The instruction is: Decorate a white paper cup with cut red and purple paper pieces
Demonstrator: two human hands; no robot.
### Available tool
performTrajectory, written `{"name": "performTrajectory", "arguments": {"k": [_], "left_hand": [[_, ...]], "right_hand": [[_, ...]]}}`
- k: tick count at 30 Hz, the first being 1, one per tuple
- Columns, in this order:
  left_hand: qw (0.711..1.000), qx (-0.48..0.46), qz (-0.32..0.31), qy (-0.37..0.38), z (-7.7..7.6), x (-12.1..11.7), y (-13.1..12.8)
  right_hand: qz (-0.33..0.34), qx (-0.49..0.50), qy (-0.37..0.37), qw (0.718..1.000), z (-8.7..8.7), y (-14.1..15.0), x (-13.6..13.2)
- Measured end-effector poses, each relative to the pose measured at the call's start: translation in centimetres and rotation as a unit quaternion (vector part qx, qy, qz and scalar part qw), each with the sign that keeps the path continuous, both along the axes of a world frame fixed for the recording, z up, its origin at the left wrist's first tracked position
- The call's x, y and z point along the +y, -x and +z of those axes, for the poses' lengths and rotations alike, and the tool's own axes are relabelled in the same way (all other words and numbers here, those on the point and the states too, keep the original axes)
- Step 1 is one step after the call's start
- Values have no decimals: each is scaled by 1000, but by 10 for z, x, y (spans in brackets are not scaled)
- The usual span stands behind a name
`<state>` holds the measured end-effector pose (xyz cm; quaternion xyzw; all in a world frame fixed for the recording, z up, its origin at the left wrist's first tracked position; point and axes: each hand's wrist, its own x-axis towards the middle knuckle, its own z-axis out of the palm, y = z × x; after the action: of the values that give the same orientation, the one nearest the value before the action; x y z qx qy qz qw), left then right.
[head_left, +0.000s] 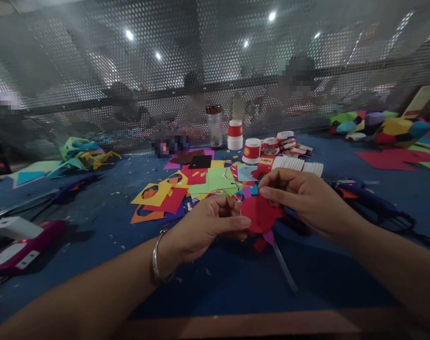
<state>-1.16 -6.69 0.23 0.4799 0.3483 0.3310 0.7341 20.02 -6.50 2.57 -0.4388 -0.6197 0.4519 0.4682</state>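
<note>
Between my two hands is a red paper cutout [258, 215] with a rounded outline, held above the table. My left hand [204, 226], wearing a silver bangle [156, 257], pinches its left edge between thumb and fingers. At its upper right edge, the thumb and fingertips of my right hand [303, 196] are closed on it. Purple paper [268, 237] shows just below the cutout, beside a small red piece [260, 244]. A clear glue stick [285, 268] lies slanting on the blue table. Whether these pieces are joined to the cutout I cannot tell.
Coloured paper sheets [213, 180] and offcuts lie ahead, with paper cups [252, 150] and a clear bottle [215, 127] behind. Glue guns [373, 200] lie on both sides. A magenta power strip [27, 250] is at left; perforated metal [165, 75] stands behind the table.
</note>
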Motion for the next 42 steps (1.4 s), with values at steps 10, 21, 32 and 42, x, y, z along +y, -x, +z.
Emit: {"name": "performTrajectory", "arguments": {"k": [10,21,32,42], "left_hand": [[997,-29,12,70,4,-1,-1],[996,-42,9,77,6,3,0],[996,-51,-25,69,3,5,3],[1000,5,-4,27,4,4,4]], "right_hand": [[-12,-15,-49,999,-1,0,0],[-47,-73,-77,993,-1,-3,-1],[-19,-125,-114,985,1,-4,-2],[-13,-162,-131,978,2,-5,0]]}}
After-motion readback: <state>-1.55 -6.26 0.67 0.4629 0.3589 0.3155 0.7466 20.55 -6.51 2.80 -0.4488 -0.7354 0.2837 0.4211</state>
